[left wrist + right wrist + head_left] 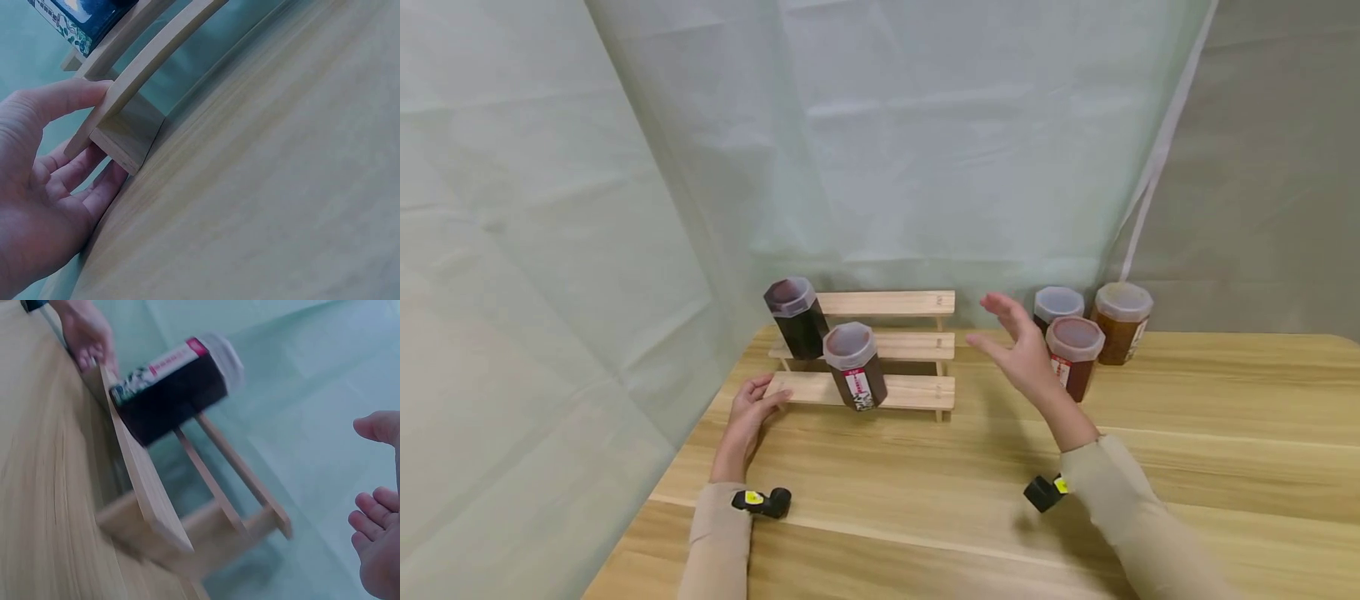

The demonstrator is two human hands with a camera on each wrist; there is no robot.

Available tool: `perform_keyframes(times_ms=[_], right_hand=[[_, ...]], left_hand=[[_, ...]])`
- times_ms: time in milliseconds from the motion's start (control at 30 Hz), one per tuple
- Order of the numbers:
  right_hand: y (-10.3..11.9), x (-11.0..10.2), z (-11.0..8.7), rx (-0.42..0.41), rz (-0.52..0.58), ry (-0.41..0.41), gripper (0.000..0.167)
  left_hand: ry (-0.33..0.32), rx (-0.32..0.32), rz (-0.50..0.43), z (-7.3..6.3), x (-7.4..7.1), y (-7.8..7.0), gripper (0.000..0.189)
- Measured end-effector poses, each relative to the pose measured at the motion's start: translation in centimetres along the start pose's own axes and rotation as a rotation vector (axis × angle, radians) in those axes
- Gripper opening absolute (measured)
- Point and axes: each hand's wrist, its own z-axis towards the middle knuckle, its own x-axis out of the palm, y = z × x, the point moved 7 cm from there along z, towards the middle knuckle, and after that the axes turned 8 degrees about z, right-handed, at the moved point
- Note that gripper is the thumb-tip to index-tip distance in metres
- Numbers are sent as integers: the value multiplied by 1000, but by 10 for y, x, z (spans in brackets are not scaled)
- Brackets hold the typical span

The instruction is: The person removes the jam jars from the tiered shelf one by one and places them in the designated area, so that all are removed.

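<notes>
A three-tier wooden display rack (917, 392) stands on the table. My left hand (751, 417) grips the left end of its lowest shelf; in the left wrist view the thumb lies on top of the board (134, 78) and the other fingers are below. A reddish-brown lidded jar (857, 371) with a red and white label sits mid-way along that lowest shelf. Further back, a dark jar (797, 321) stands at the left of the middle shelf. To the right of the rack, my right hand (1026, 354) is raised in the air, holding nothing, fingers spread from the thumb.
Right of the right hand stand three more lidded jars: a reddish one (1075, 358) in front, a dark one (1058, 302) behind it, and an amber one (1122, 325). Pale fabric (940, 167) hangs behind the wood-grain table (910, 500) and along its left side.
</notes>
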Motion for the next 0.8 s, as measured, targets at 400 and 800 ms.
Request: perform_keyframes(times_ms=[400, 800], right_hand=[[23, 97, 34, 18, -3, 194, 68], [47, 189, 86, 196, 246, 177, 68]], left_hand=[[-12, 2, 3, -2, 3, 5, 61], [-5, 12, -4, -1, 1, -1, 62]])
